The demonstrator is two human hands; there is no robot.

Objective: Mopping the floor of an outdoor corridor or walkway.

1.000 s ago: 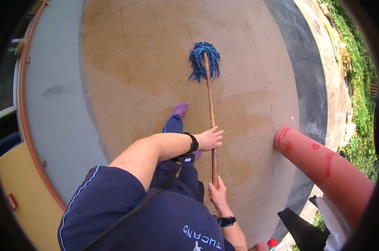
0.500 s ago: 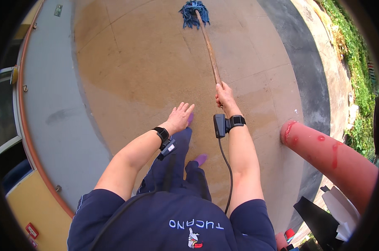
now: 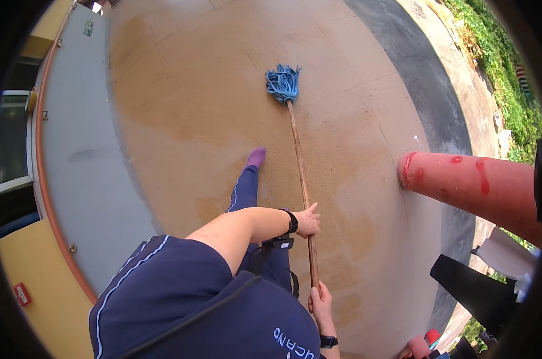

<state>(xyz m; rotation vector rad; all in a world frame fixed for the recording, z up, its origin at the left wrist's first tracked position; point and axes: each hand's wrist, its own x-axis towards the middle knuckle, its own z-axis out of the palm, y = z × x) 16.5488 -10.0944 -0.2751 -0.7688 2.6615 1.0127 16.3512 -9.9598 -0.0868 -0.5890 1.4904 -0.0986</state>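
Blue mop (image 3: 283, 85); brown handle (image 3: 300, 158); red pillar (image 3: 456, 179)

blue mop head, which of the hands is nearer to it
Left. The left hand is on the wooden handle, between the blue mop head and the right hand; the right hand grips the same handle farther back.

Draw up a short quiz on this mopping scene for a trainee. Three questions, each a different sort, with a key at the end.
1. Multiple choice: What colour is the mop head?
A) Red
B) Blue
C) White

2. True or false: The right hand is nearer to the mop head along the mop handle than the left hand is.

3. Fill in the blank: In the picture, the reddish pillar stands to the ____ of the mop handle.

Key:
1. B
2. False; the left hand is nearer.
3. right
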